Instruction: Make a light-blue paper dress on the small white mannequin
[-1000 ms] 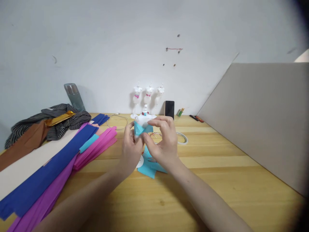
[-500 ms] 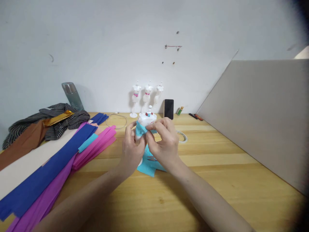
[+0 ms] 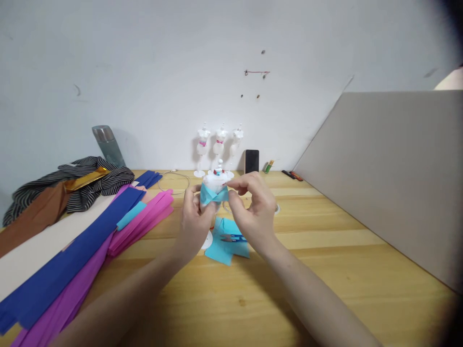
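Observation:
My left hand [image 3: 193, 219] grips a small white mannequin figure [image 3: 216, 181] held upright above the wooden table [image 3: 325, 270]. A light blue paper strip [image 3: 214, 194] wraps the figure's waist. My right hand [image 3: 253, 209] pinches the right end of that strip, fingers pressed together. Below the hands lie light blue paper pieces [image 3: 224, 246] with small snips [image 3: 233, 237] resting on them.
Long blue, pink and purple paper strips [image 3: 83, 250] lie at the left beside a white sheet, with striped cloth [image 3: 90, 180] and a grey flask [image 3: 107, 144] behind. Three white mannequins [image 3: 218, 144], a phone [image 3: 251, 161] and a tape roll stand at the back. A grey board [image 3: 398, 178] leans on the right.
The right hand slid from the figure's front to its right side, pulling the blue strip around the waist. The snips on the blue paper came into view.

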Demonstrator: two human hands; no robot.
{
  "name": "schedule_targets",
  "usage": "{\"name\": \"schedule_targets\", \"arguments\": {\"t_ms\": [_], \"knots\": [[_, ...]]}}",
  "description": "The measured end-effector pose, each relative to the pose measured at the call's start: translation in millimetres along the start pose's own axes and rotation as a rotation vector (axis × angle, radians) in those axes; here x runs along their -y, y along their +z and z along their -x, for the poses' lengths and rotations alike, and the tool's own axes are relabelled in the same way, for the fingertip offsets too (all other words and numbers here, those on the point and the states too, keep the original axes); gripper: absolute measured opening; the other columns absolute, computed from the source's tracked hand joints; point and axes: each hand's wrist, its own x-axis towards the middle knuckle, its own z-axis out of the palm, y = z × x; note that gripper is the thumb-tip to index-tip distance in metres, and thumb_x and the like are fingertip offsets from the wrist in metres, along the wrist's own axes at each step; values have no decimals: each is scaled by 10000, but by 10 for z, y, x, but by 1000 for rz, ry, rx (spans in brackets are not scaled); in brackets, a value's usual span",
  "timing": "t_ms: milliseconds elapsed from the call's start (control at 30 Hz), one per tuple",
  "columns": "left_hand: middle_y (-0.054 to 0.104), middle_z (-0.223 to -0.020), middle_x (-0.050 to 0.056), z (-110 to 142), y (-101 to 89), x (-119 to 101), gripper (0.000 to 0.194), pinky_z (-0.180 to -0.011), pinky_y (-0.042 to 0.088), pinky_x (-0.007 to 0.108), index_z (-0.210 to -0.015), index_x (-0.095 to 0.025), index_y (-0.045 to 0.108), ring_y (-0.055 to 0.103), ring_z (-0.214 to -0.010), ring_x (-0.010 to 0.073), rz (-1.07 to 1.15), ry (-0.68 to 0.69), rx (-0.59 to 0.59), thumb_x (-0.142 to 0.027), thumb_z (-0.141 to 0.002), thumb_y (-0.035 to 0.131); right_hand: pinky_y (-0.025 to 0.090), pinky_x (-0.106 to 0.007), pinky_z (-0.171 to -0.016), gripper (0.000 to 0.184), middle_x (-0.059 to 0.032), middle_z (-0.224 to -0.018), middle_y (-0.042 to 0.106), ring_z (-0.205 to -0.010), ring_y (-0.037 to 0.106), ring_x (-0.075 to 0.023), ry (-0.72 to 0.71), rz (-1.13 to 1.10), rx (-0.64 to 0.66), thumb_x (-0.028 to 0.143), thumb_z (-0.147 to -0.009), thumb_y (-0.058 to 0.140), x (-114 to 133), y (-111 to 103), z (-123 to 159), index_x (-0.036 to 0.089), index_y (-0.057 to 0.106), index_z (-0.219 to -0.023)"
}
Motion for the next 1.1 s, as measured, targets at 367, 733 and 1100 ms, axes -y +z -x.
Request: {"name": "schedule_targets", "arguments": {"t_ms": [367,733,1100], "knots": [[674,-822,15,-186,-187,69,392,-680,508,296,-1106,-196,482,666,-733,165,173,-98,231,-185,-738,619,461,-268,-565,77,11,-675,626,-590,557,-112,467,-437,155,221,-742,650,-424,-104,-136,174,664,-802],[691,-787,10,-216,-184,3,407,-638,501,290,-1119,-202,502,666,-672,173,88,-142,202,-227,-738,643,478,-302,-592,245,-9,-734,562,-677,561,-156,-283,1,295,94,-835,565,-297,-169,-149,245,668,-998],[589,-644,-49,-116,-59,-95,399,-616,448,251,-1085,-191,473,561,-584,117,-4,-105,165,-207,-722,638,457,-298,-569,122,-17,-726,560,-670,548,-157,-245,63,244,110,-838,566,-211,-173,-142,210,635,-827]]}}
